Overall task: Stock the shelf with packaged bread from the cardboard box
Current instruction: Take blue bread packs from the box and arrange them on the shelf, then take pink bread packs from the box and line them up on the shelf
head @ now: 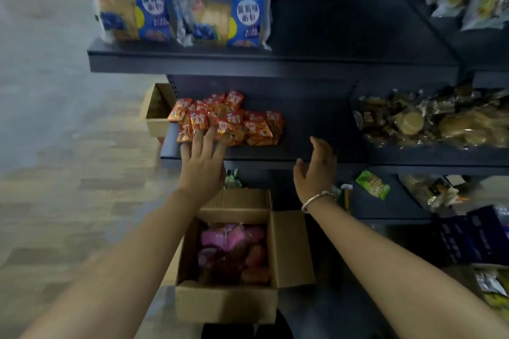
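- On the middle shelf (pixel 316 124), left end: a heap of red-orange packets (pixel 225 118), loosely piled near the front edge.
- Left hand (pixel 202 159): fingers spread and straight, tips resting on the front packets; nothing gripped.
- Right hand (pixel 316 170): loosely open over bare shelf, empty; bracelet (pixel 316 199) at the wrist.
- Below, on the floor: open cardboard box (pixel 228 297) containing pink and reddish packages (pixel 234 250), not yet shelved.
- Risk: a sideways push on the loose heap could tip front packets over the edge, since nothing retains them.
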The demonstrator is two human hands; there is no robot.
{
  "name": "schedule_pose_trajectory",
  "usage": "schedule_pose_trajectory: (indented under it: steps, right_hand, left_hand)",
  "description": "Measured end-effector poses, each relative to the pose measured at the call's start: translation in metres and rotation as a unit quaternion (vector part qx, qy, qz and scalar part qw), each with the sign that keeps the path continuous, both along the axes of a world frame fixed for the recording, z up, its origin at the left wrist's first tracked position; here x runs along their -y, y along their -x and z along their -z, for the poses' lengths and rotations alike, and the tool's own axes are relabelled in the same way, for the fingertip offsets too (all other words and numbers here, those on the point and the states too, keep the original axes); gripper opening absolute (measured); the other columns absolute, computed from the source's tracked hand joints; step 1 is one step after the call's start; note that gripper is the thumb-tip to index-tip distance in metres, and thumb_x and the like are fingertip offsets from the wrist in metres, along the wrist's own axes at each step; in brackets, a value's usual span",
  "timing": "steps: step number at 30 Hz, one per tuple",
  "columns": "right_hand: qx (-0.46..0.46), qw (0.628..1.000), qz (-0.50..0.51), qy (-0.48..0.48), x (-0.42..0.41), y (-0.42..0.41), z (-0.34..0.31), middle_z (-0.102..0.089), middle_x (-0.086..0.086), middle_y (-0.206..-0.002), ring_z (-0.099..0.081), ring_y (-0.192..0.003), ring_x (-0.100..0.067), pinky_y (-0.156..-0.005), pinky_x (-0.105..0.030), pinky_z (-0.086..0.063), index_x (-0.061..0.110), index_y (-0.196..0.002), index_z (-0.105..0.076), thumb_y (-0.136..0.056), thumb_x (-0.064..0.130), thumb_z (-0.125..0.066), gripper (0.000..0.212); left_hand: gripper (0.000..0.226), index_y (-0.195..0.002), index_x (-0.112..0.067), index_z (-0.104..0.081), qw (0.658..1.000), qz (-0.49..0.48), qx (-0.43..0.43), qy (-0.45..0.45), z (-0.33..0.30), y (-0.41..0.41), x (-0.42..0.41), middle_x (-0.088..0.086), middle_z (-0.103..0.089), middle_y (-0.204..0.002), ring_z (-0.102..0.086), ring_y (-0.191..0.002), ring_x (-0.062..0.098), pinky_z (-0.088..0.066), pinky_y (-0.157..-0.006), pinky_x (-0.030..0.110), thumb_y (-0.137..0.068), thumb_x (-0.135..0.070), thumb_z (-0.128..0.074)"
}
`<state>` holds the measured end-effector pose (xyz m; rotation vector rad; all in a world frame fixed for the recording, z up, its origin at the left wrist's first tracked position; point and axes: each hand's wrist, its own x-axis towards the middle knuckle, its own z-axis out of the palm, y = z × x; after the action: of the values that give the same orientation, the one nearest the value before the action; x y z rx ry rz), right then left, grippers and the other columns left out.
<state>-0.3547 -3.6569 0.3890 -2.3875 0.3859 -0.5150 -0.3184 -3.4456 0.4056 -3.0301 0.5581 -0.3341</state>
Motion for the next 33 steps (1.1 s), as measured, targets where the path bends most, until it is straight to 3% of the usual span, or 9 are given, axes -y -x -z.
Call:
schedule_pose_trajectory:
  steps: [5,8,12,13,15,17,22,29,33]
  right_hand:
    - [-0.105,0.993,-0.053,0.032,0.008,0.043,0.083,-0.049,-0.022,-0.131,-0.047,-0.121,-0.041,-0.100,-0.050,-0.036,-0.002,-0.131,-0.045,-0.083,0.007,-0.053,0.050]
    - [-0.160,0.984,-0.074,0.040,0.002,0.069,0.139,-0.051,-0.024,-0.128,-0.050,-0.116,-0.044,-0.096,-0.053,-0.040,-0.002,-0.129,-0.049,-0.077,0.012,-0.048,0.054]
    - [-0.225,0.970,-0.085,0.024,-0.007,0.093,0.211,-0.049,-0.024,-0.131,-0.049,-0.116,-0.046,-0.096,-0.057,-0.041,-0.001,-0.131,-0.047,-0.077,0.010,-0.049,0.056]
    - [-0.235,0.968,-0.089,0.025,-0.009,0.096,0.228,-0.048,-0.023,-0.132,-0.048,-0.117,-0.045,-0.096,-0.057,-0.041,-0.001,-0.132,-0.045,-0.077,0.011,-0.048,0.056]
    - [-0.250,0.962,-0.104,0.041,-0.013,0.099,0.258,-0.046,-0.022,-0.135,-0.045,-0.122,-0.043,-0.099,-0.056,-0.039,0.002,-0.135,-0.043,-0.080,0.011,-0.049,0.056]
    - [-0.276,0.952,-0.121,0.053,-0.021,0.097,0.287,-0.042,-0.018,-0.140,-0.040,-0.127,-0.038,-0.104,-0.049,-0.034,0.005,-0.138,-0.039,-0.083,0.007,-0.052,0.057]
    - [-0.308,0.935,-0.168,0.060,-0.048,0.092,0.365,-0.038,-0.017,-0.143,-0.037,-0.130,-0.035,-0.102,-0.041,-0.030,0.005,-0.139,-0.038,-0.084,0.005,-0.053,0.057]
    - [-0.311,0.924,-0.214,0.062,-0.064,0.088,0.479,-0.042,-0.016,-0.141,-0.040,-0.128,-0.035,-0.104,-0.044,-0.032,0.005,-0.138,-0.039,-0.084,0.009,-0.051,0.056]
    - [-0.354,0.904,-0.225,0.086,-0.077,0.073,0.530,-0.031,-0.008,-0.149,-0.032,-0.135,-0.028,-0.106,-0.036,-0.028,0.014,-0.144,-0.029,-0.089,0.013,-0.049,0.059]
  left_hand:
    - [0.093,-0.122,-0.005,-0.054,0.992,-0.034,-0.115,-0.028,0.092,0.049,-0.016,0.024,-0.061,-0.120,-0.062,-0.102,0.044,-0.051,-0.070,0.057,-0.036,-0.017,-0.087]
    - [0.086,-0.123,-0.006,-0.056,0.977,-0.063,-0.199,-0.032,0.153,0.076,-0.037,0.024,-0.059,-0.124,-0.048,-0.112,0.038,-0.049,-0.074,0.057,-0.042,-0.020,-0.084]
    - [0.074,-0.121,-0.001,-0.060,0.956,-0.113,-0.268,-0.036,0.215,0.105,-0.067,0.027,-0.058,-0.124,-0.057,-0.107,0.046,-0.047,-0.076,0.060,-0.060,-0.041,-0.050]
    - [0.070,-0.126,-0.001,-0.056,0.955,-0.127,-0.266,-0.034,0.229,0.109,-0.073,0.027,-0.053,-0.130,-0.054,-0.113,0.048,-0.043,-0.082,0.063,-0.066,-0.037,-0.054]
    - [0.072,-0.143,-0.007,-0.035,0.942,-0.170,-0.286,-0.045,0.259,0.114,-0.086,0.020,-0.030,-0.150,-0.030,-0.135,0.043,-0.026,-0.102,0.061,-0.078,-0.021,-0.064]
    - [0.073,-0.148,-0.012,-0.021,0.933,-0.192,-0.300,-0.046,0.288,0.116,-0.095,0.014,-0.015,-0.156,-0.014,-0.141,0.037,-0.016,-0.109,0.055,-0.085,-0.016,-0.059]
    - [0.068,-0.148,-0.013,-0.019,0.939,-0.162,-0.302,-0.031,0.363,0.112,-0.090,0.015,-0.013,-0.155,-0.014,-0.140,0.037,-0.016,-0.109,0.053,-0.086,-0.028,-0.043]
    - [0.075,-0.149,-0.019,-0.014,0.932,-0.146,-0.329,-0.034,0.500,0.098,-0.080,0.011,-0.012,-0.155,-0.013,-0.140,0.032,-0.021,-0.106,0.047,-0.086,-0.031,-0.053]
    - [0.073,-0.148,-0.017,-0.014,0.887,-0.223,-0.404,0.007,0.568,0.085,-0.080,0.011,-0.022,-0.151,-0.021,-0.137,0.034,-0.025,-0.107,0.047,-0.089,-0.031,-0.053]
